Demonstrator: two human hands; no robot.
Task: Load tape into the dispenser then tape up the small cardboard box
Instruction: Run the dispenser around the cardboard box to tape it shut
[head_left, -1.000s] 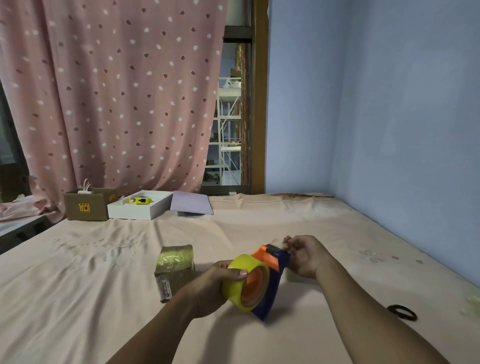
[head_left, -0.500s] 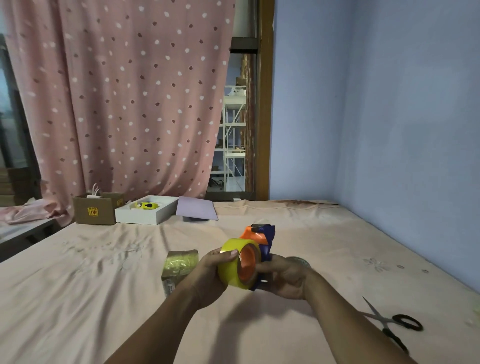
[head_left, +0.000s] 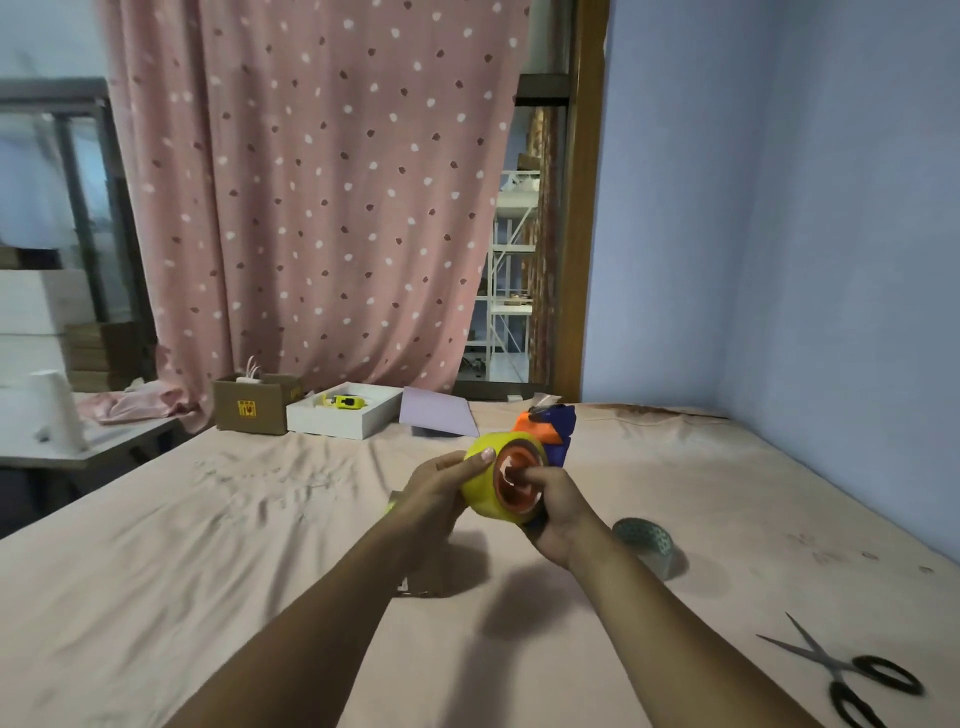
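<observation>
I hold a blue and orange tape dispenser (head_left: 551, 431) upright above the bed, with a yellow tape roll (head_left: 480, 480) seated on its orange hub. My left hand (head_left: 441, 486) grips the roll's outer side, thumb on top. My right hand (head_left: 553, 506) holds the dispenser's handle from below, with a finger at the hub opening. The small cardboard box is almost wholly hidden behind my left forearm; only a sliver (head_left: 415, 590) shows.
A second, patterned tape roll (head_left: 647, 543) lies on the pink bedsheet (head_left: 208, 545) to the right. Black-handled scissors (head_left: 852, 675) lie at the lower right. At the far edge sit a brown carton (head_left: 254, 405), a white tray (head_left: 345, 415) and a lilac sheet (head_left: 439, 413).
The dispenser has been raised and turned upright. My right hand moved from its top end to the handle underneath. The view shifted, so the small box is now covered by my left arm.
</observation>
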